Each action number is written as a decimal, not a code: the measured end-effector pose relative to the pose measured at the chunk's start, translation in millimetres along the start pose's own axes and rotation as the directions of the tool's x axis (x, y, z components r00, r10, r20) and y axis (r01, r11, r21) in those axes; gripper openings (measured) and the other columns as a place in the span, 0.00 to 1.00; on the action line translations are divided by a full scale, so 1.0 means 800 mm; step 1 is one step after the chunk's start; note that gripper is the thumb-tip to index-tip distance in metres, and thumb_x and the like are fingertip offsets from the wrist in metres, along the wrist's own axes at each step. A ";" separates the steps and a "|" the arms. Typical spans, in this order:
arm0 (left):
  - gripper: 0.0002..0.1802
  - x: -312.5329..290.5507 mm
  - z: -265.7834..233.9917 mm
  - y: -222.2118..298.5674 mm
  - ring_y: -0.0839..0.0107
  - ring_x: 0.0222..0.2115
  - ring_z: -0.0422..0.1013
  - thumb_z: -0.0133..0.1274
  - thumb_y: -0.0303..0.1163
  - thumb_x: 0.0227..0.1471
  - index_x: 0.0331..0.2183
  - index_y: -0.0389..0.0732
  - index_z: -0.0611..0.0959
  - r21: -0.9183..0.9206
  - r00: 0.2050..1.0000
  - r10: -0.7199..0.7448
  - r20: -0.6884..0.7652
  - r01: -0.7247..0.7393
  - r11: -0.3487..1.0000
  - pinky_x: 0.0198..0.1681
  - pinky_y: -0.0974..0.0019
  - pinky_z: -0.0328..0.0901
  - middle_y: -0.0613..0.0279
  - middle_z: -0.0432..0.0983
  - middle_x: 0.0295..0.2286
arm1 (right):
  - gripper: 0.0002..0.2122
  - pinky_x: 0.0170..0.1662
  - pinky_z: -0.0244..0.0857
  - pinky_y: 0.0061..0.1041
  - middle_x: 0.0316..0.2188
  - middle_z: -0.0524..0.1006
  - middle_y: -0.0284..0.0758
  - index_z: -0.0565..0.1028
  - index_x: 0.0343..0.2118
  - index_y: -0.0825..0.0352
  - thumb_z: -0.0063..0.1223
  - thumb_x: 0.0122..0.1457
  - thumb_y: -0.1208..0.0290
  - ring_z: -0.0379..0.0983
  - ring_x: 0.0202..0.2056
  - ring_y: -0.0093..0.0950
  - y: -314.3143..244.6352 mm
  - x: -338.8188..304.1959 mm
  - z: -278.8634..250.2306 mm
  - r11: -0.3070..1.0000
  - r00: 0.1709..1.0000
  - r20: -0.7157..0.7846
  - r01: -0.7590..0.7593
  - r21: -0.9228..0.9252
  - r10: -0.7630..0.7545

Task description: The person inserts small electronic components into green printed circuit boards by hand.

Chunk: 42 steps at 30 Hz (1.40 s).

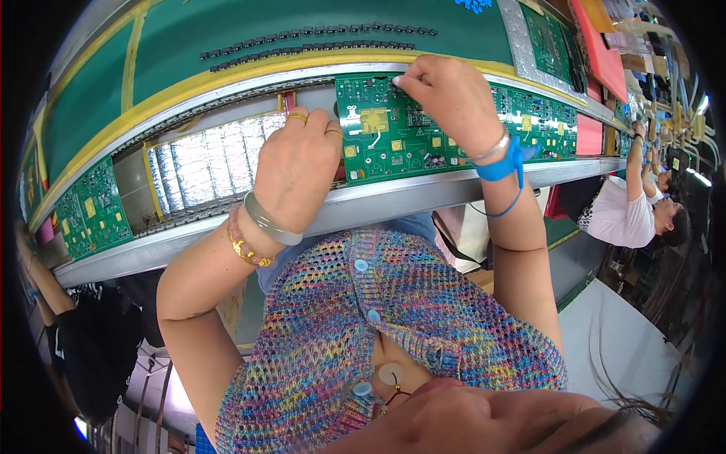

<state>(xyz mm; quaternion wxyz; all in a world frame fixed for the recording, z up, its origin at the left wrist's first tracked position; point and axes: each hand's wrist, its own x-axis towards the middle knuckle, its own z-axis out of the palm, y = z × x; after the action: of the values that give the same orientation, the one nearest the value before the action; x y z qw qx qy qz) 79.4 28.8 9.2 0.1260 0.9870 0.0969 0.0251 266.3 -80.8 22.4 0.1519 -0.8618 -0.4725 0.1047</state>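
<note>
A green circuit board (408, 151) lies across the metal conveyor rails in front of me, carrying yellow-topped parts and small components. My right hand (454, 102) reaches over its far edge, thumb and forefinger pinched close to a small dark part there. Whatever sits between those fingertips is too small to make out. At the board's left edge is my left hand (296, 170), its fingers curled downward; the fingertips and anything in them are hidden. A blue wrist strap (499, 168) with a cord circles my right wrist.
Beyond the rail, two rows of small black components (318, 32) stand on a green work surface (227, 23). A silver-lined panel (212, 159) lies between the rails at left. Another circuit board (92, 208) sits further left. Co-workers, including one in a light striped top (618, 212), flank the line.
</note>
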 end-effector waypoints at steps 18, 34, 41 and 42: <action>0.07 -0.181 -0.078 -0.255 0.49 0.30 0.71 0.47 0.31 0.54 0.34 0.39 0.73 0.159 0.628 -0.615 -0.477 0.750 0.642 0.32 0.51 0.64 0.50 0.75 0.29 | 0.20 0.53 0.59 0.37 0.46 0.70 0.44 0.67 0.48 0.69 0.51 0.49 0.76 0.65 0.49 0.43 -0.087 -0.099 0.069 0.795 0.894 0.015 0.389 0.465 -0.447; 0.15 -0.370 -0.048 -0.448 0.38 0.39 0.67 0.39 0.37 0.56 0.40 0.36 0.70 0.094 0.507 -0.789 -0.347 0.856 0.508 0.40 0.45 0.62 0.38 0.72 0.37 | 0.14 0.48 0.63 0.34 0.42 0.74 0.45 0.70 0.46 0.68 0.48 0.58 0.69 0.69 0.45 0.42 0.091 -0.146 -0.008 0.984 0.996 0.040 -0.089 0.154 0.083; 0.09 -0.292 -0.037 -0.312 0.41 0.35 0.69 0.39 0.31 0.58 0.37 0.37 0.68 0.033 0.463 -0.846 -0.265 0.881 0.472 0.35 0.47 0.62 0.38 0.73 0.33 | 0.12 0.38 0.68 0.30 0.35 0.78 0.41 0.73 0.42 0.68 0.50 0.57 0.70 0.76 0.36 0.37 0.099 -0.059 -0.043 0.936 0.995 -0.032 -0.080 0.342 0.097; 0.09 -0.279 -0.031 -0.289 0.41 0.35 0.69 0.39 0.31 0.58 0.37 0.37 0.68 0.024 0.477 -0.841 -0.256 0.872 0.488 0.35 0.47 0.62 0.38 0.73 0.33 | 0.11 0.38 0.68 0.30 0.34 0.78 0.41 0.74 0.41 0.66 0.50 0.57 0.69 0.76 0.36 0.36 0.100 -0.037 -0.046 0.907 0.990 -0.051 -0.098 0.409 0.130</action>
<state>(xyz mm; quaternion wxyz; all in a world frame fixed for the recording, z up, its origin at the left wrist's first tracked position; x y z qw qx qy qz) -183.8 210.5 -31.4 0.0356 0.8033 0.5919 0.0554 325.1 -152.0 28.9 0.3390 -0.8410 -0.3833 0.1757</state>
